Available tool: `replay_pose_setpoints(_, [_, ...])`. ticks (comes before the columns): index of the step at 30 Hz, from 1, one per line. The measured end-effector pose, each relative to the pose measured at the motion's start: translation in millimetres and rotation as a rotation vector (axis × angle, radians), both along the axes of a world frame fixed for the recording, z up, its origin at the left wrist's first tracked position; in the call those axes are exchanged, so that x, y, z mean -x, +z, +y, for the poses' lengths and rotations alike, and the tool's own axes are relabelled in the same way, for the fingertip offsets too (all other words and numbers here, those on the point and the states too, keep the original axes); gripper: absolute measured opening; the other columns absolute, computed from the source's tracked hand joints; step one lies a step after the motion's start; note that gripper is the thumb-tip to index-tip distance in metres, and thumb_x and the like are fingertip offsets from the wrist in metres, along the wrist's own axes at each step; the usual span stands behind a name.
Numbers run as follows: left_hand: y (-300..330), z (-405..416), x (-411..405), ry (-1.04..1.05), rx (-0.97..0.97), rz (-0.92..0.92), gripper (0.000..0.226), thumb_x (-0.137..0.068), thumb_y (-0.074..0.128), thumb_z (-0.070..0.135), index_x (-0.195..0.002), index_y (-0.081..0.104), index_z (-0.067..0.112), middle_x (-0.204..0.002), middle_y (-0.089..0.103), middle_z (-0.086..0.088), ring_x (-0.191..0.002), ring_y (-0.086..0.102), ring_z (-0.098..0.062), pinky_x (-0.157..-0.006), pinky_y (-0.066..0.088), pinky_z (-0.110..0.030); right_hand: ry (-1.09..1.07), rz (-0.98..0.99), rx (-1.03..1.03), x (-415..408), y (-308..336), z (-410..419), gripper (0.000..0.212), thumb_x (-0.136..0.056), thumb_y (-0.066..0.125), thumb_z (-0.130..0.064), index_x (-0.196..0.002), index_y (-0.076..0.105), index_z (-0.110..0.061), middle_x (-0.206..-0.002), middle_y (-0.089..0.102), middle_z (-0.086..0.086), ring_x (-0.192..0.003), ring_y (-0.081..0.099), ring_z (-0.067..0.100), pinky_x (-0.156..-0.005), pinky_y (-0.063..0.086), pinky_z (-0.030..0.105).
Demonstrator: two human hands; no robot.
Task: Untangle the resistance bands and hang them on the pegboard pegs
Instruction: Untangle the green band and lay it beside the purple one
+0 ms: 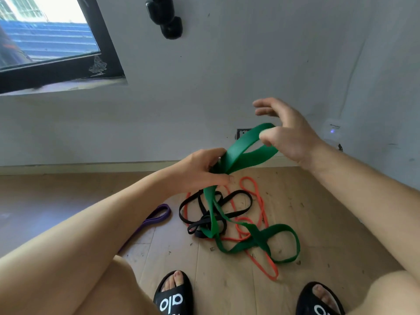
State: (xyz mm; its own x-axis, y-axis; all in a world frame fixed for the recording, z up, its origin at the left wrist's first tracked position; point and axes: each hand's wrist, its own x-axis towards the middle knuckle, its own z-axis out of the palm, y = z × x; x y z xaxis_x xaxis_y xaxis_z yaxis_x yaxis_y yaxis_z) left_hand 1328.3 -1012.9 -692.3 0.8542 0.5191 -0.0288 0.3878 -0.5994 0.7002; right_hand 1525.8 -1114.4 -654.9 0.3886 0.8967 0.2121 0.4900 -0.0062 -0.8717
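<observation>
A wide green resistance band [245, 148] rises from the floor into both hands. My left hand [202, 169] is shut on it where its strands bunch together. My right hand [288, 133] has its thumb hooked in the band's upper loop, with the other fingers spread apart. The green band's lower part trails down into a tangle on the wooden floor, crossing a thin black band [236, 201] and a thin orange band [261, 201]. A purple band [156, 217] lies apart to the left, partly hidden by my left arm. No pegboard is in view.
A grey wall [227, 76] stands close ahead, with a wall socket [242, 133] low on it and a dark-framed window [56, 42] at upper left. A black object [166, 17] is mounted high on the wall. My feet in black slippers [175, 294] are below the tangle.
</observation>
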Motion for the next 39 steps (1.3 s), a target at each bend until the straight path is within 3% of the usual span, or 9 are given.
replay_pose_setpoints(6, [7, -11, -6, -0.005, 0.072, -0.007, 0.031, -0.077, 0.076, 0.037, -0.102, 0.067, 0.021, -0.089, 0.071, -0.011, -0.081, 0.069, -0.029, -0.079, 0.057, -0.056, 0.179, -0.317, 0.045, 30, -5, 6, 0.026, -0.104, 0.046, -0.032, -0.123, 0.063, -0.029, -0.113, 0.068, -0.011, -0.105, 0.060, 0.007, -0.088, 0.045, 0.021])
replay_pose_setpoints(10, [8, -11, -7, 0.021, 0.092, -0.040, 0.029, -0.078, 0.081, 0.025, -0.098, 0.066, 0.010, -0.077, 0.059, -0.006, -0.069, 0.056, -0.016, -0.072, 0.051, -0.053, 0.257, -0.332, 0.246, 39, -21, 11, 0.044, -0.106, 0.035, -0.051, -0.082, 0.054, -0.020, -0.076, 0.058, -0.004, -0.073, 0.054, 0.016, -0.067, 0.043, 0.035])
replay_pose_setpoints(14, [6, -11, -9, 0.036, 0.165, -0.078, 0.035, -0.074, 0.082, 0.029, -0.105, 0.066, 0.025, -0.092, 0.072, -0.007, -0.088, 0.070, -0.029, -0.084, 0.057, -0.054, 0.172, -0.331, 0.188, 35, -21, 17, 0.040, -0.102, 0.047, -0.051, -0.084, 0.059, -0.017, -0.059, 0.052, -0.009, -0.057, 0.050, 0.008, -0.060, 0.041, 0.033])
replay_pose_setpoints(18, [-5, -14, -15, -0.052, 0.302, -0.039, 0.034, -0.086, 0.078, 0.007, -0.106, 0.059, 0.027, -0.081, 0.072, 0.021, -0.083, 0.071, -0.001, -0.079, 0.056, -0.022, 0.060, -0.103, 0.034, 39, -9, 19, 0.027, -0.097, 0.061, -0.040, -0.083, 0.059, -0.018, -0.040, 0.043, -0.015, -0.040, 0.043, 0.002, -0.053, 0.038, 0.028])
replay_pose_setpoints(24, [-17, -12, -16, -0.013, 0.123, 0.063, 0.021, -0.088, 0.077, 0.035, -0.096, 0.059, 0.027, -0.087, 0.067, 0.010, -0.081, 0.066, -0.010, -0.082, 0.060, -0.037, -0.257, 0.157, -0.305, 26, 20, 23, 0.027, -0.092, 0.064, -0.032, -0.071, 0.055, -0.016, -0.046, 0.044, -0.014, -0.052, 0.045, 0.011, -0.053, 0.044, 0.029])
replay_pose_setpoints(28, [-2, -8, -13, 0.098, 0.019, -0.013, 0.021, -0.095, 0.069, 0.036, -0.095, 0.059, 0.016, -0.080, 0.063, -0.003, -0.068, 0.062, -0.016, -0.074, 0.059, -0.043, -0.415, -0.166, -0.061, -13, 2, 17, 0.020, -0.097, 0.052, -0.030, -0.084, 0.056, -0.014, -0.068, 0.052, -0.006, -0.069, 0.050, 0.019, -0.058, 0.038, 0.032])
replay_pose_setpoints(31, [12, -14, -10, 0.082, 0.024, -0.116, 0.014, -0.097, 0.068, 0.030, -0.099, 0.061, 0.017, -0.077, 0.067, 0.002, -0.081, 0.071, -0.029, -0.078, 0.057, -0.052, -0.270, -0.280, 0.185, -18, -16, 12, 0.026, -0.103, 0.042, -0.033, -0.099, 0.060, -0.014, -0.089, 0.067, 0.003, -0.087, 0.059, 0.028, -0.068, 0.041, 0.035])
replay_pose_setpoints(36, [26, -32, -18, 0.004, -0.018, -0.169, 0.017, -0.093, 0.070, 0.017, -0.098, 0.065, 0.032, -0.084, 0.073, 0.006, -0.083, 0.073, -0.015, -0.075, 0.059, -0.037, 0.132, -0.015, 0.137, 35, -8, 15, 0.042, -0.105, 0.036, -0.046, -0.104, 0.068, -0.019, -0.105, 0.070, 0.000, -0.106, 0.062, 0.020, -0.097, 0.046, 0.041])
replay_pose_setpoints(39, [31, -36, -17, 0.046, -0.023, -0.151, 0.006, -0.088, 0.070, 0.012, -0.093, 0.068, 0.012, -0.080, 0.074, -0.005, -0.074, 0.073, -0.019, -0.069, 0.059, -0.038, 0.182, -0.069, 0.176, 45, -9, 16, 0.045, -0.103, 0.039, -0.054, -0.083, 0.058, -0.019, -0.088, 0.065, -0.002, -0.089, 0.061, 0.018, -0.082, 0.045, 0.038])
